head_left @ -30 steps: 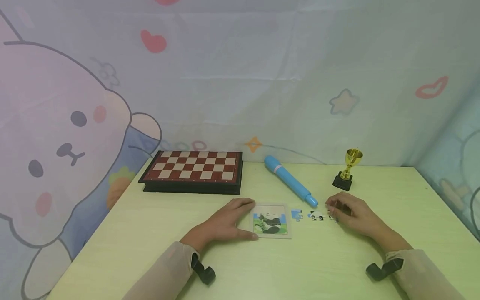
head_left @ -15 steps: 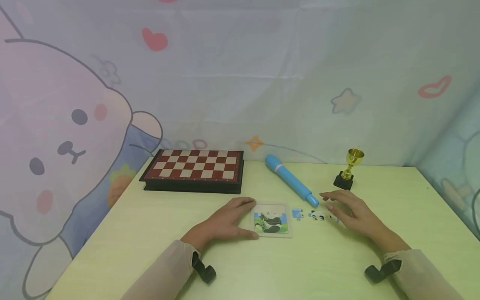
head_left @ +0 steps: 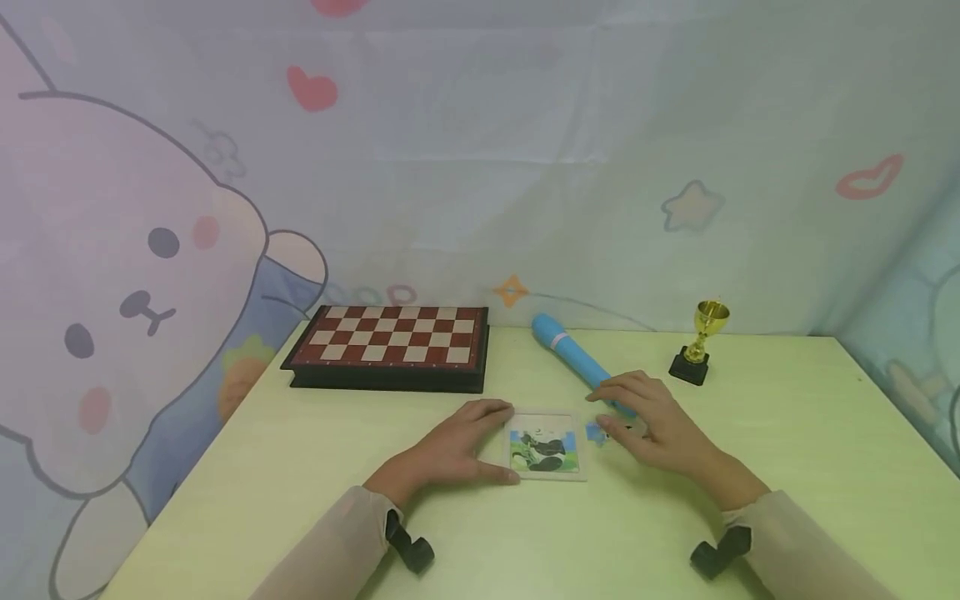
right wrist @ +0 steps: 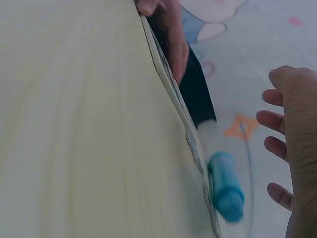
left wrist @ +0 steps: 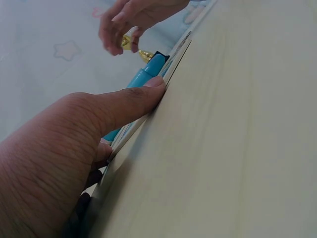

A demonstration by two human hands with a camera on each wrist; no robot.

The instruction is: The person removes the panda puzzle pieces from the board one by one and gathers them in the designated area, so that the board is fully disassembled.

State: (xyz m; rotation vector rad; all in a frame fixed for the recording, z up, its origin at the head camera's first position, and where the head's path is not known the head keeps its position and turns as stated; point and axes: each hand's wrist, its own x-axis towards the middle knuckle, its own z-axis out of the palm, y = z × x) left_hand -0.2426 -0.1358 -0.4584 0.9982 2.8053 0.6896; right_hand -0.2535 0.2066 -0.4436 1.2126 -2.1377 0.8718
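A small puzzle tray (head_left: 545, 447) with a panda picture lies flat on the pale green table (head_left: 300, 492). My left hand (head_left: 480, 442) rests on the table against the tray's left edge, index finger at the far corner and thumb (left wrist: 119, 106) pressed along the near edge. My right hand (head_left: 647, 423) hovers just right of the tray with its fingers spread (right wrist: 292, 144) and nothing in them. A loose blue puzzle piece (head_left: 596, 433) shows under its fingertips. Any other loose pieces are hidden beneath this hand.
A blue marker (head_left: 573, 362) lies diagonally behind the tray, its tip under my right hand. A closed chessboard box (head_left: 390, 346) sits at the back left and a small gold trophy (head_left: 701, 343) at the back right. A cartoon-print cloth hangs behind the table.
My right hand has opened and moved left, from the loose pieces near the marker's tip to beside the tray, now covering the panda piece. The left hand and the tray have not moved.
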